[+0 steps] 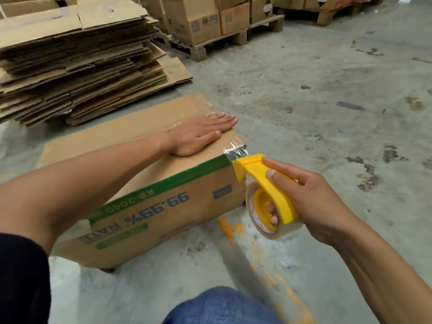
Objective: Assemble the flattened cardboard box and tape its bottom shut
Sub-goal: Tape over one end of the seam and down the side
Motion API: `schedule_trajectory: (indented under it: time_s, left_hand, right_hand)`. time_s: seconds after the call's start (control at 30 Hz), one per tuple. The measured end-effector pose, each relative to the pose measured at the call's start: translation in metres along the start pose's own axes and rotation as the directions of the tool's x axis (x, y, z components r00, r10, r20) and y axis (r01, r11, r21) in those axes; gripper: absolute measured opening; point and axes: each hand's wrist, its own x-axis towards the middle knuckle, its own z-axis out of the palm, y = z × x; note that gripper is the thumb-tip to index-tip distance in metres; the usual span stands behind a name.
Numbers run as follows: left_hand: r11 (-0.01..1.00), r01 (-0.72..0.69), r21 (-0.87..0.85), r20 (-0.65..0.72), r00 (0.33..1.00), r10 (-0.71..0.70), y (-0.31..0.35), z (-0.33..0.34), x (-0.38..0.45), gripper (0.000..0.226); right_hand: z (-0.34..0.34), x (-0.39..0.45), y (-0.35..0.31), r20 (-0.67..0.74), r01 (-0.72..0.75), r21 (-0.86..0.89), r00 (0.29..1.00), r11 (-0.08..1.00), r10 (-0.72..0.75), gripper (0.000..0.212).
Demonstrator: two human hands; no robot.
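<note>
The assembled cardboard box (145, 213) stands upside down on the concrete floor, with green and blue print inverted on its near side. My left hand (201, 136) lies flat, fingers together, on the box's upturned bottom near its right end. My right hand (313, 202) grips a yellow tape dispenser (264, 183) holding a roll of clear tape (259, 216) at the box's right corner. A strip of clear tape (235, 149) runs from the dispenser's blade up over the box's right edge.
A tall stack of flattened cardboard boxes (77, 59) lies behind the box at the left. Wooden pallets (210, 45) carrying printed cartons stand at the back. Bare stained floor (327, 101) spreads to the right. My knee in blue jeans (222, 307) shows at the bottom.
</note>
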Motion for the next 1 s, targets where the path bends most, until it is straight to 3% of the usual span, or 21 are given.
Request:
schedule_trajectory:
  time_s: [0.27, 0.37, 0.47, 0.6, 0.7, 0.9, 1.0]
  left_hand:
    - [0.999, 0.039, 0.037, 0.016, 0.999, -0.04, 0.01, -0.002, -0.001, 0.053]
    - [0.994, 0.086, 0.061, 0.054, 0.995, -0.09, 0.016, -0.003, -0.001, 0.066]
    - [0.987, 0.122, 0.103, 0.1, 0.986, -0.132, 0.025, -0.006, 0.0, 0.086]
    - [0.978, 0.161, 0.134, 0.143, 0.973, -0.18, 0.033, -0.01, 0.001, 0.095]
    - [0.961, 0.203, 0.189, 0.116, 0.967, -0.227, 0.044, -0.007, 0.005, 0.097]
    - [0.925, 0.31, 0.219, -0.056, 0.951, -0.305, 0.075, 0.016, 0.019, 0.073]
    - [0.931, 0.315, 0.184, -0.081, 0.949, -0.305, 0.078, 0.021, 0.013, 0.075]
  right_hand:
    - [-0.006, 0.009, 0.009, 0.026, -0.009, -0.015, 1.0, 1.0, 0.009, 0.029]
    - [-0.006, 0.018, 0.005, 0.022, -0.048, -0.002, 0.999, 0.999, 0.048, 0.023]
    - [-0.02, 0.043, 0.004, 0.038, -0.211, 0.0, 0.977, 0.978, 0.211, 0.018]
    - [-0.035, 0.05, 0.053, 0.051, -0.46, -0.36, 0.859, 0.812, 0.509, 0.034]
    - [-0.036, 0.041, 0.093, 0.072, -0.577, -0.323, 0.776, 0.75, 0.627, 0.035]
    - [-0.026, 0.053, 0.112, 0.116, -0.515, -0.359, 0.803, 0.778, 0.585, 0.024]
    - [-0.013, 0.055, 0.115, 0.168, -0.493, -0.348, 0.804, 0.797, 0.571, 0.02]
